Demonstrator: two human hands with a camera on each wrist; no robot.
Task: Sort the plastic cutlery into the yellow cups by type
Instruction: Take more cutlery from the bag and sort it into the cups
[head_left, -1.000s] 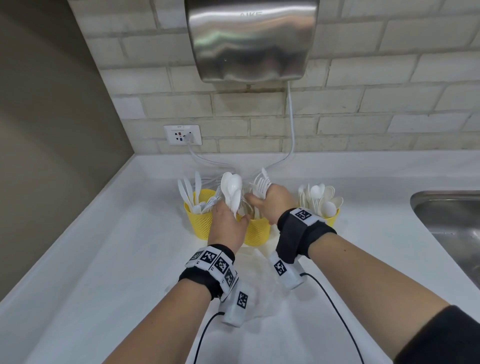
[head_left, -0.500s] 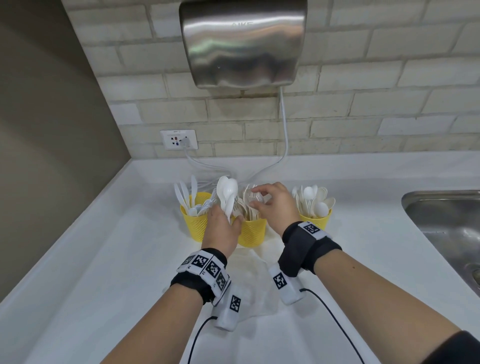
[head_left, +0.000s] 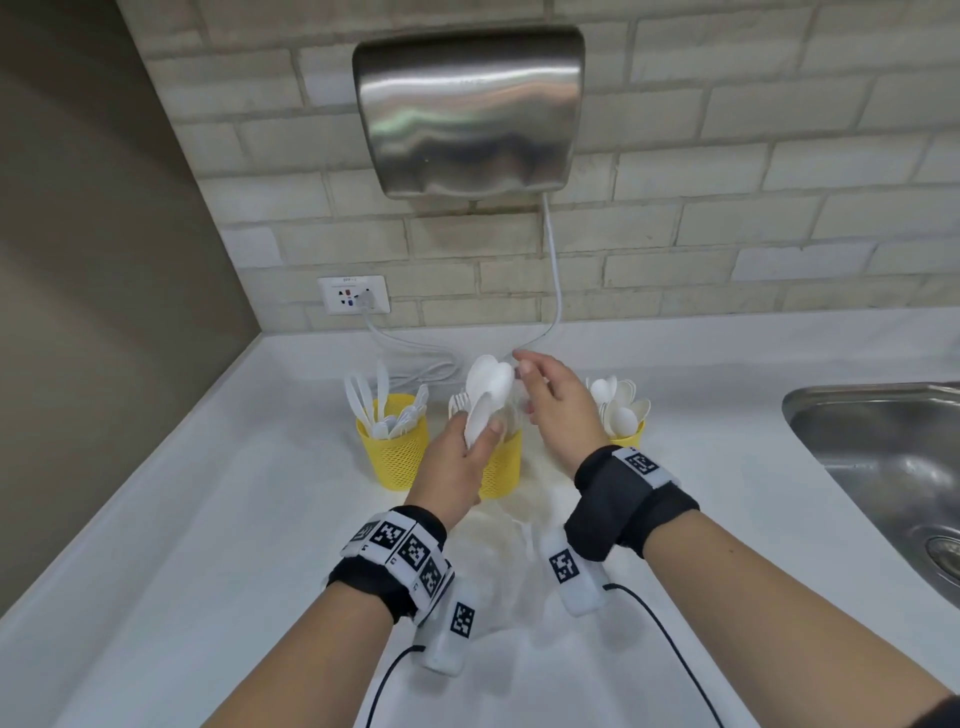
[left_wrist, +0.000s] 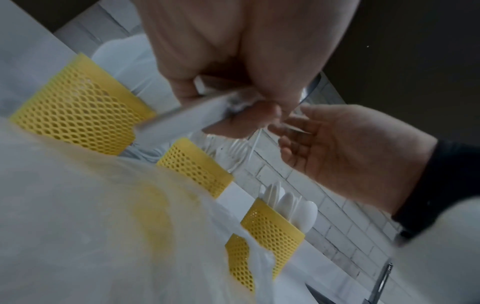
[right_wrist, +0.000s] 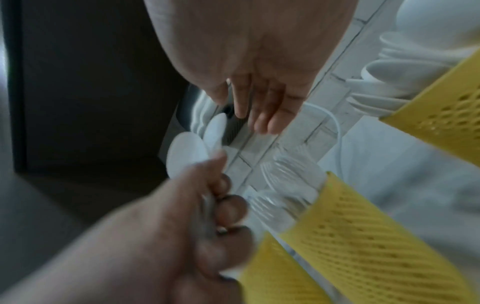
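My left hand (head_left: 475, 434) grips a bunch of white plastic spoons (head_left: 487, 387) by the handles, bowls up, above the middle yellow mesh cup (head_left: 503, 470). That cup holds clear forks (right_wrist: 285, 181). My right hand (head_left: 524, 387) is open, its straight fingers right beside the spoon bowls; I cannot tell if they touch. The left cup (head_left: 390, 452) holds white knives and the right cup (head_left: 629, 439) holds white spoons. In the left wrist view the spoon handles (left_wrist: 182, 121) cross my left hand's fingers (left_wrist: 182, 90), with the right hand (left_wrist: 337, 144) open beside them.
A thin plastic bag (head_left: 498, 556) lies on the white counter (head_left: 208, 519) under my wrists. A steel sink (head_left: 883, 457) is at the right. A hand dryer (head_left: 467, 109), its cord and a wall socket (head_left: 353, 295) are behind the cups.
My right hand lowered the forks it held into the middle cup, let go, then opened and rose to the spoon bowls. The left hand lifted its spoons slightly.
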